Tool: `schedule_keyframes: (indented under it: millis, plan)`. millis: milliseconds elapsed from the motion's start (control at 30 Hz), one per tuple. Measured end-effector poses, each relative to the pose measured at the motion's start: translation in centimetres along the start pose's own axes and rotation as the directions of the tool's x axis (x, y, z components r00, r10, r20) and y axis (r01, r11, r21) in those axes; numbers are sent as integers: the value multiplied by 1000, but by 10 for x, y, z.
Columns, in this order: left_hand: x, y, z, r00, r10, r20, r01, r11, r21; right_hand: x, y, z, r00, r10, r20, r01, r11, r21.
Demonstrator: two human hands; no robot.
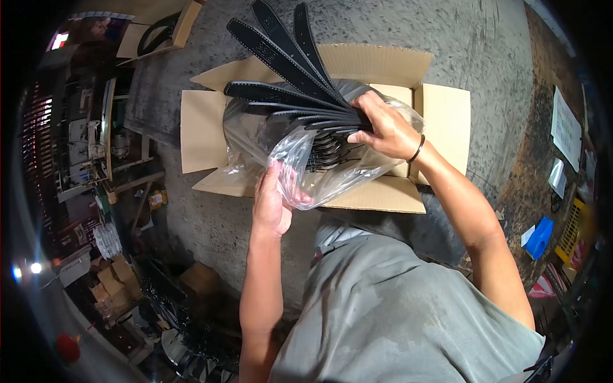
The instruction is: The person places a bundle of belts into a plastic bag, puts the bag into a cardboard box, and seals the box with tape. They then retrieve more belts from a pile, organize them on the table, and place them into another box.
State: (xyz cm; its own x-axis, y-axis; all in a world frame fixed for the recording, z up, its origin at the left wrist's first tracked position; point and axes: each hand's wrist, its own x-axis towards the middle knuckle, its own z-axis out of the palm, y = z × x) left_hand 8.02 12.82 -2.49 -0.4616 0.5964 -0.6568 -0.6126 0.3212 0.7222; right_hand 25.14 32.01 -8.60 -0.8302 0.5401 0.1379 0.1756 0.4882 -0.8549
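Head camera looks straight down over the person's grey shirt, which fills the lower middle of the frame, with both bare forearms rising from it. Closest in, the left hand has its fingers curled shut on the near edge of a clear plastic bag, pinching the film and holding it up just in front of the box flap. Slightly farther on, the right hand, with a dark band round the wrist, is closed tight round one end of a bundle of black straps. The gripped ends sit at the bag's mouth, while the free ends fan out up and to the left, above the box. More dark straps lie inside the bag, below that hand. Bag and straps sit in an open cardboard box with its 4 flaps folded outward, resting on a grey concrete floor. Beyond it, at the top left, a smaller cardboard box holds a dark coiled strap. Shelving and clutter line the left side; papers and a blue object lie at the right edge.
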Motion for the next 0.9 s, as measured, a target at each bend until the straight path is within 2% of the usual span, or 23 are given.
schedule_keyframes:
  millis: [33, 100, 133, 200, 233, 267, 333, 400, 500, 533, 600, 667, 700, 733, 767, 800, 867, 900]
  plan:
    - [0, 1, 2, 1000, -1, 0, 1, 1000, 0, 0, 0, 1, 1000, -25, 2, 26, 999, -22]
    - [0, 4, 10, 997, -25, 73, 36, 987, -155, -4, 3, 8, 999, -40, -8, 39, 997, -64]
    - [3, 7, 13, 997, -25, 74, 36, 987, -156, -6, 5, 13, 998, -54, -18, 52, 993, -105]
    - [16, 14, 21, 974, 133, 185, -79, 959, -273, -15, 3, 22, 993, -89, 79, 99, 985, -141]
    - [26, 23, 23, 946, 146, 288, -37, 935, -352, -21, 8, 32, 984, -128, 125, 149, 973, -174]
    - [25, 29, 29, 958, 167, 234, -86, 944, -318, -26, 11, 39, 971, -165, 172, 199, 958, -204]
    - [35, 39, 32, 932, 191, 307, -133, 971, -199, -32, 6, 43, 919, -74, 387, 199, 935, -294]
    - [35, 46, 53, 931, 223, 290, -232, 973, -4, -33, 9, 54, 882, -87, 463, 280, 887, -366]
    - [42, 46, 72, 898, 277, 342, -365, 903, 226, -24, 2, 57, 811, -2, 586, 333, 824, -459]
    - [41, 47, 76, 893, 278, 354, -370, 900, 229, -20, -1, 57, 783, 40, 621, 353, 792, -497]
    - [39, 49, 84, 822, 272, 500, -482, 799, 358, -13, -3, 59, 770, 75, 633, 343, 789, -510]
    - [33, 53, 88, 798, 215, 562, -465, 814, 348, -13, 0, 62, 756, 107, 646, 331, 788, -518]
    - [29, 55, 92, 737, 338, 586, -648, 600, 468, -14, 3, 65, 758, 106, 643, 338, 780, -527]
    - [22, 59, 100, 642, 438, 629, -766, 331, 551, -15, 9, 70, 760, 107, 641, 344, 771, -537]
    - [14, 57, 114, 374, 634, 677, -913, 122, 390, -20, 31, 91, 802, 88, 591, 345, 740, -578]
    - [1, 57, 129, 246, 657, 712, -953, 29, 303, -35, 62, 116, 920, -143, 364, 335, 768, -545]
    - [-10, 43, 153, 24, 384, 923, -1000, 26, 15, -32, 66, 121, 957, -123, 261, 215, 908, -360]
    - [30, -4, 102, 16, 381, 925, -1000, 25, 7, -30, 67, 118, 960, -120, 254, 210, 907, -365]
